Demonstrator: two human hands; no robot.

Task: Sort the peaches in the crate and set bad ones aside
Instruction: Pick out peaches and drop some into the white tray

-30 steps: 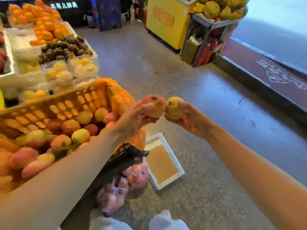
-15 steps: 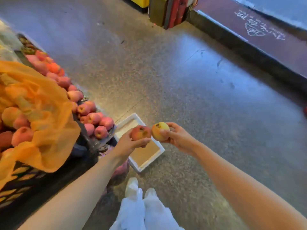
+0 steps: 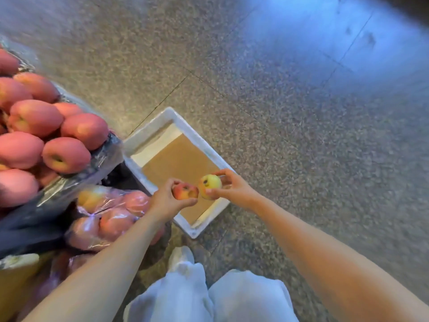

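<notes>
My left hand (image 3: 167, 201) grips a reddish peach (image 3: 184, 191) that has a brown hollow on its side. My right hand (image 3: 234, 188) grips a yellow peach (image 3: 209, 185) with a dark spot. Both fruits are held side by side, almost touching, just above the near part of a white foam tray (image 3: 148, 133) on the floor. The tray holds only a brown cardboard sheet (image 3: 178, 166). The orange peach crate is out of view.
Pink-red apples (image 3: 66, 154) are piled on plastic film at the left. A clear bag of fruit (image 3: 111, 217) sits below them, beside the tray. My white trouser legs and shoe (image 3: 181, 259) are at the bottom. Speckled stone floor (image 3: 290, 135) spreads to the right.
My view has swung down from the crate and stall to the floor. Both hands have carried their peaches lower, over the white tray. The orange crate has left the view.
</notes>
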